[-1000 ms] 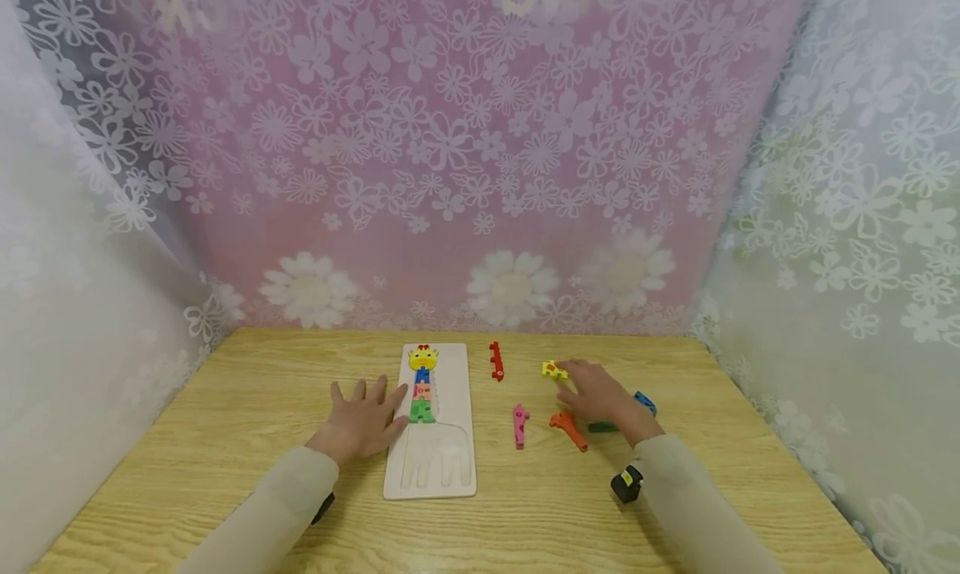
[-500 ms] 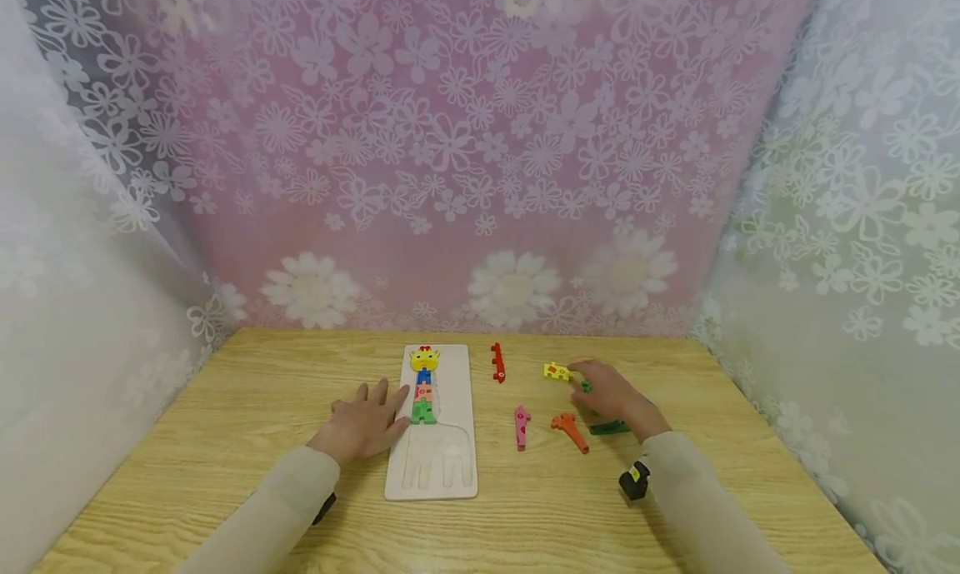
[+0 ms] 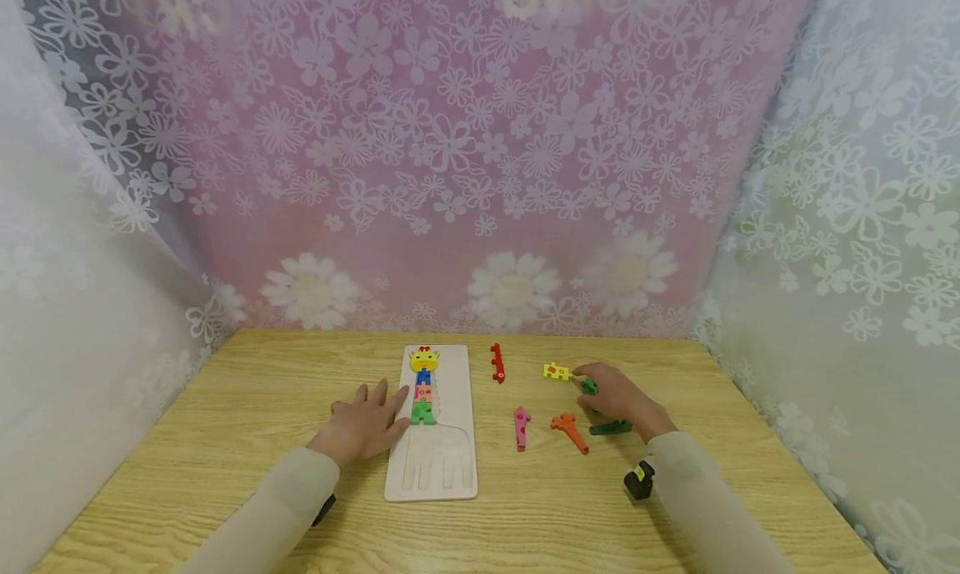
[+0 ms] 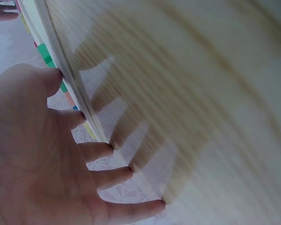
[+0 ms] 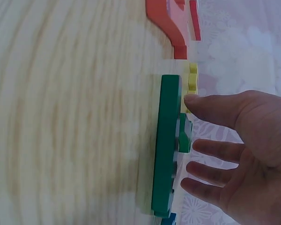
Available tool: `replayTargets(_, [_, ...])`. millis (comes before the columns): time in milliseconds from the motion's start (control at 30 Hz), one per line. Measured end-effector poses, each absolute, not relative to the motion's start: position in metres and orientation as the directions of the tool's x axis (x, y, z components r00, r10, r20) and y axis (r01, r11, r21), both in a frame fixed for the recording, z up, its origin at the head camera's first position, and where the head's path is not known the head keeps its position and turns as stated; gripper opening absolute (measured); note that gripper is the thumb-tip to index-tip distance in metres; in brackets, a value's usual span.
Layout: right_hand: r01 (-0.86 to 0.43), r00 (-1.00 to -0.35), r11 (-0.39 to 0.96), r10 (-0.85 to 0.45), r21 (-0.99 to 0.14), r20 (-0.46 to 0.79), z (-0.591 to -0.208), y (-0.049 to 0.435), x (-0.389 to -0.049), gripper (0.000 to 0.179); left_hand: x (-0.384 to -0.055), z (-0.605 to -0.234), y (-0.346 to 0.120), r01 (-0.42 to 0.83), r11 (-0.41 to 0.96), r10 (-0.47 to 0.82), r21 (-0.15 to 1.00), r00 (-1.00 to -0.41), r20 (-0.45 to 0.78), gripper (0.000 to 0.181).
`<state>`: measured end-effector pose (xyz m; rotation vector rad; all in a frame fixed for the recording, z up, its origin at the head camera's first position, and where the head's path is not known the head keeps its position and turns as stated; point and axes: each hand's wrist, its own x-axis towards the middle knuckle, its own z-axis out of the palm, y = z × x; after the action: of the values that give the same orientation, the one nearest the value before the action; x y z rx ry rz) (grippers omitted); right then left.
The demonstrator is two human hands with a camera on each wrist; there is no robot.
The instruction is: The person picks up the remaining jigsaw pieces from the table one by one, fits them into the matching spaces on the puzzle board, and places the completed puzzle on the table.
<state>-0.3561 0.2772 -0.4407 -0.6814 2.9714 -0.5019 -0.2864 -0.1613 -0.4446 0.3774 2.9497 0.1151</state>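
My left hand (image 3: 360,424) lies on the table with fingers spread, its thumb and a fingertip touching the left edge of a white giraffe puzzle board (image 3: 456,391). Set in the board are a yellow giraffe head (image 3: 424,360) and blue, pink and green neck pieces (image 3: 423,411); the recess below shows bare. My right hand (image 3: 611,393) hovers over a small green puzzle piece (image 5: 184,133), thumb and fingers loosely extended on either side. No grip on it shows. A yellow piece (image 3: 557,372) lies just beyond the fingertips, and a dark green piece (image 5: 166,145) lies nearer the wrist.
A red strip piece (image 3: 498,363) lies right of the board's upper part. Pink (image 3: 521,428) and orange (image 3: 572,433) pieces lie between the board and my right hand. A bit of blue piece (image 5: 168,219) shows in the right wrist view. Flowered curtains (image 3: 480,182) border the table.
My right hand has drifted slightly right and toward me, away from the yellow piece, uncovering the small green piece. My left hand stays in place.
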Motion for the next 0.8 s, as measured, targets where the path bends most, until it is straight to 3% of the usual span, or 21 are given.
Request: replayTargets(800, [-0.365,-0.924,0.89,-0.383,-0.273,-0.014,-0.432,0.311,-0.353,0.044,-0.286,-0.443,-0.16,0.255,0.963,0.267,0.092,-0.952,-0.148,0.063])
